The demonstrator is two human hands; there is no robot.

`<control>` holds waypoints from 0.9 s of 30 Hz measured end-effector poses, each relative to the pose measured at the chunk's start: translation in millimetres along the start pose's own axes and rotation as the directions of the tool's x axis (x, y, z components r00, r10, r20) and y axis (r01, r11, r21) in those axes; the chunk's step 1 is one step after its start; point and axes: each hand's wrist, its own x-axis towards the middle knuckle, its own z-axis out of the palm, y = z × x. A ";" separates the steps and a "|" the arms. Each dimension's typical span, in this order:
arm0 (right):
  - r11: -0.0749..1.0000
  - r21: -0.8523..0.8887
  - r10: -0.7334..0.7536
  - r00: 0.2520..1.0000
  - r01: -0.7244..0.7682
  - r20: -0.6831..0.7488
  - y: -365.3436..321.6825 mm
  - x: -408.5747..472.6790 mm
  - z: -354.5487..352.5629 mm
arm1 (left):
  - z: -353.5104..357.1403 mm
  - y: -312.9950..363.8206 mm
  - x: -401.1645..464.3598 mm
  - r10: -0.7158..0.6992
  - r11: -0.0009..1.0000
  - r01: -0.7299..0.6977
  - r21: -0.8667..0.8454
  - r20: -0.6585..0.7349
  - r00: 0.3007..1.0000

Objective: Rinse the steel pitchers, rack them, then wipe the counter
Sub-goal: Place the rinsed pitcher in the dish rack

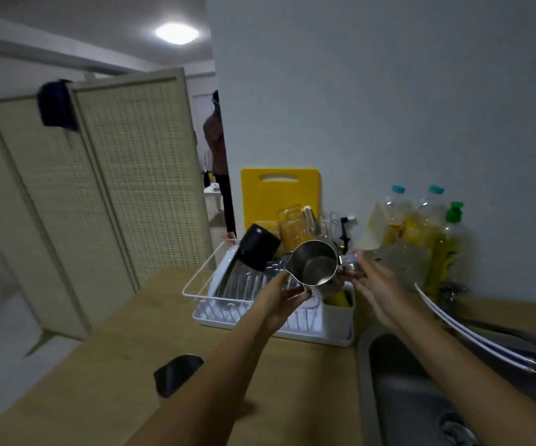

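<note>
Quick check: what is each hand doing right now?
Left hand: grips the steel pitcher at its lower rim, over the dish rack.
Right hand: pinches the pitcher's handle.

We see a yellow cutting board [280, 196] standing up against the wall behind a black pot [258, 251] and a clear glass jug [293, 226]. Near the sink [398, 381] stand two clear bottles with blue caps [416, 220] and a bottle with a green top [450, 246]. On our left we see a woven folding screen [99, 194] with a dark cloth [56, 106] hung over its top, and a light [177, 33] shines on the ceiling.
</note>
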 end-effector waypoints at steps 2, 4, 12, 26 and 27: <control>0.999 0.028 0.023 1.000 -0.023 0.004 4.2 12.3 21.5 | -21.4 20.2 12.7 0.026 1.000 -0.026 0.002 -0.005 1.000; 0.997 0.060 0.047 0.998 -0.049 0.035 9.5 25.8 39.0 | -41.7 39.4 26.8 0.041 0.998 -0.040 0.050 -0.017 0.999; 0.991 -0.135 0.039 0.986 -0.017 0.164 24.3 59.1 102.3 | -95.5 106.7 79.9 0.079 0.953 -0.049 0.298 -0.089 0.993; 0.736 -0.630 -0.137 0.966 0.247 0.219 82.9 86.9 132.3 | -167.9 124.3 104.2 0.055 0.711 -0.208 0.672 0.242 0.969; 0.739 -0.625 -0.139 0.965 0.252 0.225 88.7 87.4 133.0 | -169.6 122.7 102.8 0.053 0.692 -0.226 0.686 0.264 0.963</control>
